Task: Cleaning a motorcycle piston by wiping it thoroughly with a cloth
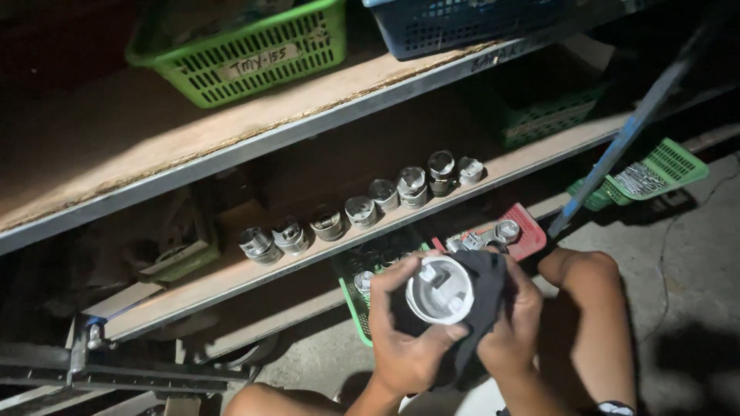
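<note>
My left hand (pixel 405 331) grips a round silver metal piston (pixel 439 290), its hollow open end facing up at me. My right hand (pixel 512 316) presses a dark cloth (pixel 482 296) against the piston's right side, with the cloth wrapped around part of it. Both hands are low in the head view, just in front of the lowest shelf. A row of several similar silver pistons (pixel 362 210) stands along the edge of the middle shelf (pixel 231 273), above and left of my hands.
A green basket (pixel 247 54) and a blue basket (pixel 462 27) sit on the top shelf. A red tray (pixel 528 231) with metal parts and a green basket (pixel 356 304) lie behind my hands. Another green tray (pixel 667 166) with parts rests on the concrete floor at right. A blue metal bar (pixel 617 146) leans diagonally.
</note>
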